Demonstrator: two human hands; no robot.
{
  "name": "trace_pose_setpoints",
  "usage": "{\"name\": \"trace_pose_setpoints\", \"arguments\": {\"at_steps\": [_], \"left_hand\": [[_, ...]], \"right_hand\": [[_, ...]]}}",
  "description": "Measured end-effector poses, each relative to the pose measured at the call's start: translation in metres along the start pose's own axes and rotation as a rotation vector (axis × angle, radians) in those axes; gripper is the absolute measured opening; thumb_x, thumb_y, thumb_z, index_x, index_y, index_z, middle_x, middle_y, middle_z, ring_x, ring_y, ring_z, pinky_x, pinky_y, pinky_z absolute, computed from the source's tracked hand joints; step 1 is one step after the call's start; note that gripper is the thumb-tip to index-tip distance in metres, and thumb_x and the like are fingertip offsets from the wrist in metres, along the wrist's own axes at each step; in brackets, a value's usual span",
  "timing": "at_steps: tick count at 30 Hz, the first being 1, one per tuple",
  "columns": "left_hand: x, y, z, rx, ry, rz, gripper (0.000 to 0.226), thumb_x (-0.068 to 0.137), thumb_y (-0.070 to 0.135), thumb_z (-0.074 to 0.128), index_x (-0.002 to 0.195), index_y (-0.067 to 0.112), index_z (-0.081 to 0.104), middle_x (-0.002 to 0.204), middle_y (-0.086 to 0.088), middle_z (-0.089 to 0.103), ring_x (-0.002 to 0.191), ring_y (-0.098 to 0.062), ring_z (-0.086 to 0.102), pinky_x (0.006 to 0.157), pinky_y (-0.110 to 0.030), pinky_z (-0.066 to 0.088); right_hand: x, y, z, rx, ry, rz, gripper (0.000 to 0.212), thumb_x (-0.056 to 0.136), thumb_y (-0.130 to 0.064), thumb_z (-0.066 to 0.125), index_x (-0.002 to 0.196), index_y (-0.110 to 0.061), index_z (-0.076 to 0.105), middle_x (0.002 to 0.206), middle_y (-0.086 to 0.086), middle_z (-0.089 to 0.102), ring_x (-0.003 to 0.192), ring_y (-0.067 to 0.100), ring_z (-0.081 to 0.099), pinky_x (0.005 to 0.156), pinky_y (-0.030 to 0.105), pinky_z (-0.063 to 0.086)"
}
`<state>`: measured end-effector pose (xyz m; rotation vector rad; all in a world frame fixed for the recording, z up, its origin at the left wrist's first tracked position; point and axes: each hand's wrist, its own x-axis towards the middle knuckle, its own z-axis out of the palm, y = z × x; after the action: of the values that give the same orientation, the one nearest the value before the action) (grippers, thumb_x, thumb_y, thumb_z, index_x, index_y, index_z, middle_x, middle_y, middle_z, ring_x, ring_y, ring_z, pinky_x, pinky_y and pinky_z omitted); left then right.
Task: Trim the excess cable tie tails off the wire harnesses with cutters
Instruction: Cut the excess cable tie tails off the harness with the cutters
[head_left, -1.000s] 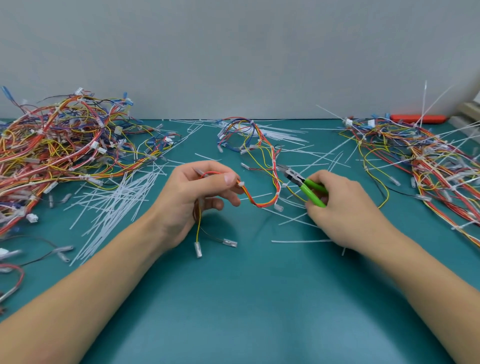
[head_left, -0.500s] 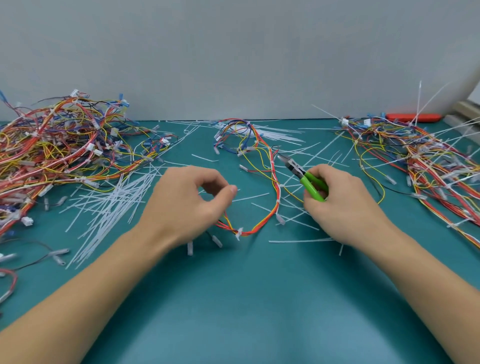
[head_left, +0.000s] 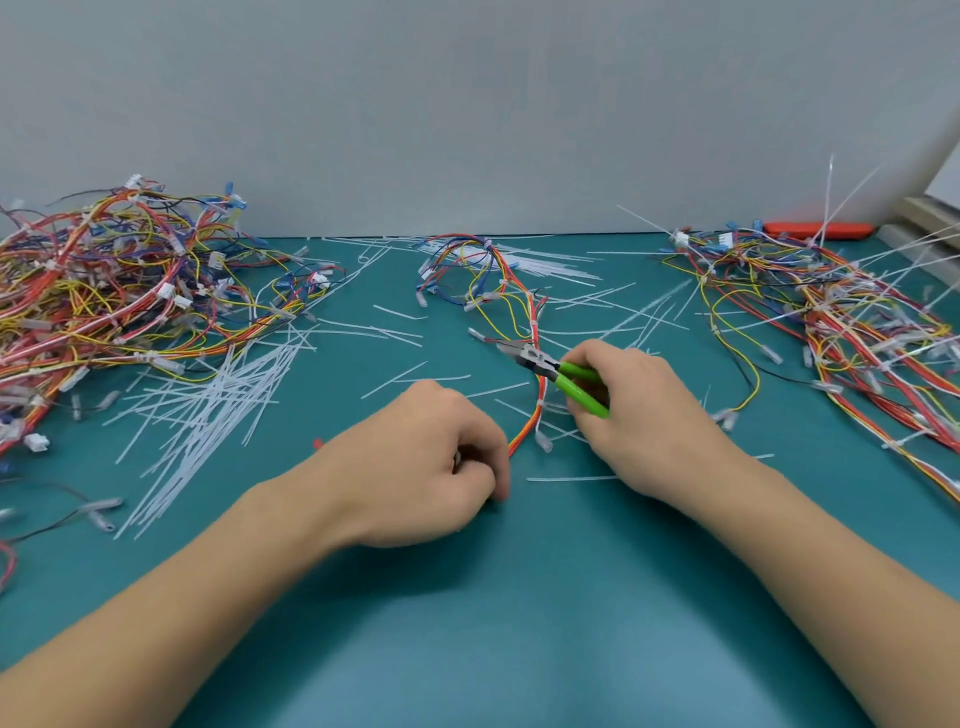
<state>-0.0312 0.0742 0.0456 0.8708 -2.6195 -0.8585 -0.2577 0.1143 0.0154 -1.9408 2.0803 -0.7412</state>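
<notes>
A plain grey wall (head_left: 467, 104) fills the back, bare and evenly lit. Below it runs the teal counter (head_left: 519, 649), its far edge meeting the wall in a straight line. Soft shadows pool on the counter's near side. At the wall's right end, a pale ledge (head_left: 924, 218) angles in.

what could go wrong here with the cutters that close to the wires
The cutters in the right hand point their tip right at the orange and red harness, so a snip could nick a wire instead of a tie tail. The left hand closes over the harness's near end, hiding what it grips; a slip could jerk the wires into the blades. Cut tails littering the mat may mask untrimmed ones.
</notes>
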Motion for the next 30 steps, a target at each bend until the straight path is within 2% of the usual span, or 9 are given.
{"name": "trace_pose_setpoints", "arguments": {"at_steps": [3, 8, 11, 16, 18, 22, 25, 28, 30], "left_hand": [[0.0, 0.003, -0.003, 0.0, -0.038, -0.061, 0.028, 0.069, 0.023, 0.047, 0.071, 0.024, 0.075, 0.062, 0.011, 0.069, 0.056, -0.009, 0.062, 0.051, -0.023, 0.049], [-0.001, 0.001, -0.01, -0.042, -0.094, -0.14, 0.028, 0.067, 0.021, 0.047, 0.069, 0.024, 0.075, 0.06, 0.006, 0.07, 0.05, -0.006, 0.06, 0.05, -0.017, 0.045], [-0.002, 0.002, -0.011, -0.039, -0.117, -0.145, 0.029, 0.066, 0.019, 0.046, 0.069, 0.025, 0.075, 0.06, 0.006, 0.07, 0.048, -0.005, 0.058, 0.049, -0.015, 0.043], [-0.001, 0.001, -0.012, -0.069, -0.109, -0.179, 0.03, 0.068, 0.021, 0.047, 0.078, 0.027, 0.074, 0.066, 0.007, 0.073, 0.054, -0.007, 0.063, 0.053, -0.021, 0.05], [0.001, -0.001, -0.011, -0.101, -0.063, -0.195, 0.027, 0.078, 0.027, 0.047, 0.091, 0.03, 0.071, 0.073, 0.011, 0.075, 0.061, -0.009, 0.068, 0.061, -0.028, 0.057], [0.009, -0.006, -0.001, -0.017, 0.225, -0.145, 0.024, 0.1, 0.051, 0.048, 0.094, 0.034, 0.064, 0.066, 0.015, 0.072, 0.052, -0.001, 0.061, 0.051, -0.019, 0.044], [0.016, -0.01, 0.007, -0.283, 0.35, -0.158, 0.02, 0.099, 0.042, 0.062, 0.09, 0.027, 0.072, 0.062, 0.002, 0.064, 0.054, -0.007, 0.05, 0.053, -0.029, 0.041], [0.019, -0.013, 0.012, -0.691, 0.298, -0.231, 0.019, 0.098, 0.022, 0.066, 0.085, 0.014, 0.076, 0.065, 0.002, 0.065, 0.053, -0.008, 0.05, 0.048, -0.018, 0.038], [0.019, -0.015, 0.013, -0.855, 0.262, -0.263, 0.017, 0.097, 0.019, 0.067, 0.086, 0.012, 0.077, 0.068, 0.0, 0.067, 0.054, -0.01, 0.054, 0.048, -0.018, 0.041]], "right_hand": [[0.001, 0.0, -0.002, 0.024, -0.007, -0.046, 0.019, 0.095, -0.018, 0.068, 0.107, -0.031, 0.061, 0.094, -0.006, 0.066, 0.098, 0.023, 0.054, 0.085, 0.042, 0.05], [-0.005, -0.007, 0.0, 0.115, -0.013, -0.115, 0.028, 0.091, -0.023, 0.076, 0.103, -0.04, 0.056, 0.096, -0.013, 0.064, 0.095, 0.012, 0.053, 0.078, 0.028, 0.038], [-0.004, -0.011, 0.004, 0.141, -0.021, -0.134, 0.021, 0.09, -0.019, 0.075, 0.103, -0.032, 0.065, 0.094, -0.009, 0.069, 0.094, 0.017, 0.059, 0.084, 0.037, 0.049], [-0.002, -0.013, 0.003, 0.178, -0.007, -0.164, 0.014, 0.094, -0.015, 0.071, 0.105, -0.023, 0.064, 0.091, -0.006, 0.068, 0.089, 0.021, 0.058, 0.084, 0.043, 0.05], [-0.004, -0.014, 0.0, 0.197, 0.049, -0.223, 0.017, 0.094, -0.01, 0.069, 0.107, -0.019, 0.063, 0.088, -0.009, 0.063, 0.085, 0.02, 0.055, 0.084, 0.043, 0.049], [-0.006, -0.021, -0.007, 0.275, 0.138, -0.34, 0.021, 0.094, -0.003, 0.069, 0.109, -0.016, 0.062, 0.09, -0.012, 0.062, 0.084, 0.008, 0.056, 0.081, 0.024, 0.047], [-0.009, -0.027, -0.005, 0.263, 0.142, -0.428, 0.03, 0.091, 0.002, 0.071, 0.111, -0.017, 0.061, 0.096, -0.009, 0.064, 0.091, 0.011, 0.059, 0.084, 0.022, 0.046], [-0.009, -0.026, -0.003, 0.235, 0.147, -0.459, 0.036, 0.086, 0.007, 0.072, 0.113, -0.015, 0.062, 0.1, -0.008, 0.064, 0.094, 0.02, 0.059, 0.086, 0.029, 0.048], [-0.01, -0.025, -0.003, 0.231, 0.189, -0.433, 0.038, 0.084, 0.007, 0.073, 0.113, -0.015, 0.063, 0.099, -0.011, 0.063, 0.093, 0.019, 0.058, 0.087, 0.029, 0.048]]}}
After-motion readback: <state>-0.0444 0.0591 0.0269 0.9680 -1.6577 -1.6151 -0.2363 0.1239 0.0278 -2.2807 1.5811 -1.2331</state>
